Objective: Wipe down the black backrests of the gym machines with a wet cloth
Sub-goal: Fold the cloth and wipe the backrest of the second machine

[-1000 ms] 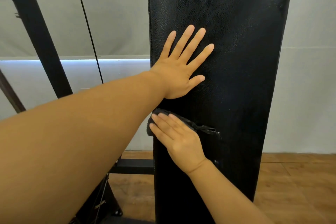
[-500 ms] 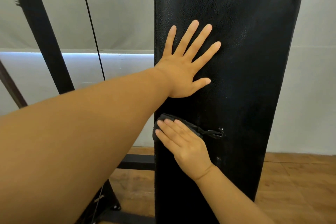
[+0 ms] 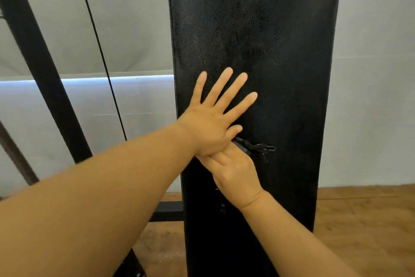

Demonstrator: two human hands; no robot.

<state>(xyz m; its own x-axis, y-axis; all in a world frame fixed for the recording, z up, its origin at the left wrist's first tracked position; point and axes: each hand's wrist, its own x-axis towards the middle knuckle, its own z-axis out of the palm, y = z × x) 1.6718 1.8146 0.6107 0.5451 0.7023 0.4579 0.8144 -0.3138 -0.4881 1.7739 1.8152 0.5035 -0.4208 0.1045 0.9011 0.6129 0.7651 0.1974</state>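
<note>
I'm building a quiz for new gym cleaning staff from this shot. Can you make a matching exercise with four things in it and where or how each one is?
Things:
1. left hand
2. right hand
3. cloth
4. backrest

States:
A. dark, pressed against the pad, partly covered by a hand
B. flat on the pad, fingers spread
C. tall black upright pad
D. lower down, pressing the cloth

Pairs: 1-B, 2-D, 3-A, 4-C

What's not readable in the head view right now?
- Cloth: mostly hidden under the right hand; only a dark strip shows.
- Right hand's fingertips: covered by the left hand.
- Backrest: top and bottom cut off by the frame edges.
- Wetness of the cloth: cannot tell.
</note>
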